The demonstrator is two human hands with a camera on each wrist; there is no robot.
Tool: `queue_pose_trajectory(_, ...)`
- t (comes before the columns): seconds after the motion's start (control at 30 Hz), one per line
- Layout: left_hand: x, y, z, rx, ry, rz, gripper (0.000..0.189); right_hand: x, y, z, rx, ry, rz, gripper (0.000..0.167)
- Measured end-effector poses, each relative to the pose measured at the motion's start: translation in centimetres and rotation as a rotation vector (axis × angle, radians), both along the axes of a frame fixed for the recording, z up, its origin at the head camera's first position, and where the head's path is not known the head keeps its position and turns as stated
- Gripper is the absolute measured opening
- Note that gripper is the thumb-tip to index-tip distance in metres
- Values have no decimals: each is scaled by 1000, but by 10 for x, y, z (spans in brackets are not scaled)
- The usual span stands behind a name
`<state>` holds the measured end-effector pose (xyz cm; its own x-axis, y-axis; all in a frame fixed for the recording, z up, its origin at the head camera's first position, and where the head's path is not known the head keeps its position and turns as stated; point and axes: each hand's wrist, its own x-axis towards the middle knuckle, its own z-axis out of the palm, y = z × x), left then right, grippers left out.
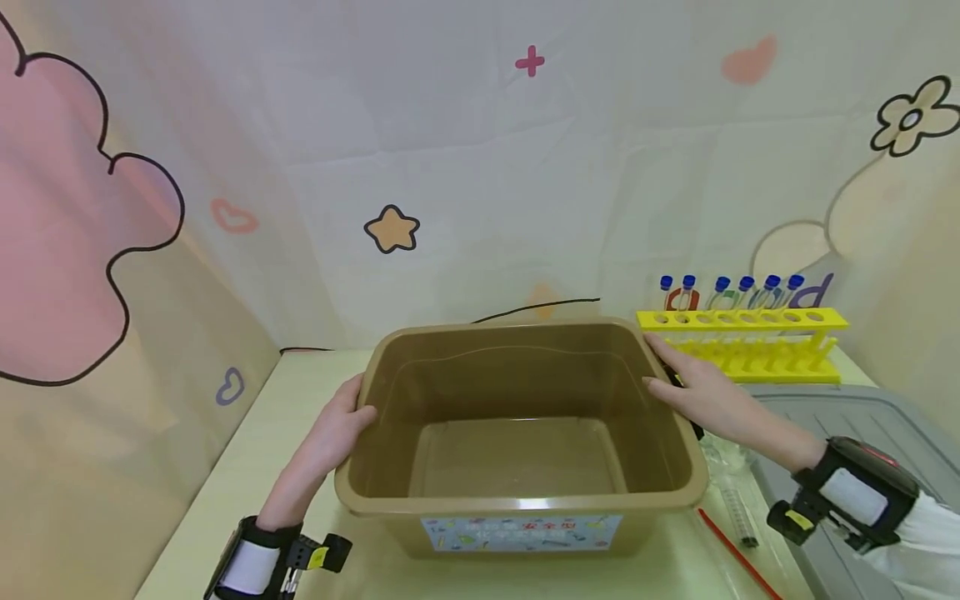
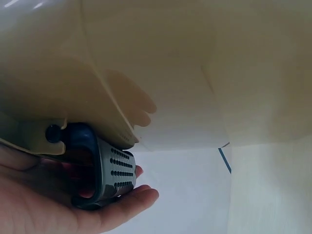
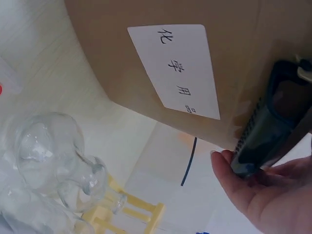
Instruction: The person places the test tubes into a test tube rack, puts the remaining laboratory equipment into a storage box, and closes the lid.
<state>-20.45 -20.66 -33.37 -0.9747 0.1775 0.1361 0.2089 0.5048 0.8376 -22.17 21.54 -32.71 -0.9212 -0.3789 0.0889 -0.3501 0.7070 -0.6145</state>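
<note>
A brown plastic bin point(image 1: 517, 458) with nothing inside is held between my two hands. At its left side, my left hand point(image 1: 333, 425) has the thumb over the rim and the fingers round a grey-and-dark handle point(image 2: 116, 170). My right hand point(image 1: 697, 387) grips the opposite side, with its fingers about a dark handle point(image 3: 256, 129) in the right wrist view. The bin's right wall bears a white label point(image 3: 180, 73) with handwritten characters; a printed label point(image 1: 522, 533) is on its front. I cannot tell whether the bin touches the table.
Behind my right hand stands a yellow test tube rack point(image 1: 742, 320) with several blue-capped tubes. A grey ribbed lid point(image 1: 832, 408) lies at the right. Beside the bin are clear glassware point(image 3: 51, 141), a syringe point(image 1: 738, 512) and a thin red stick point(image 1: 738, 554). A printed curtain hangs behind.
</note>
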Motion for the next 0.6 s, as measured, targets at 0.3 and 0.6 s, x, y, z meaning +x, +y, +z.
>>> queue_pose_trajectory(0.3,2,-3,-1,20,-23,17,41,-12,18,7,3,1,-69,58)
queue_pose_trajectory(0.6,2,1,-1,85,-50,-30,42,-25,55,2,117,79,-156,44)
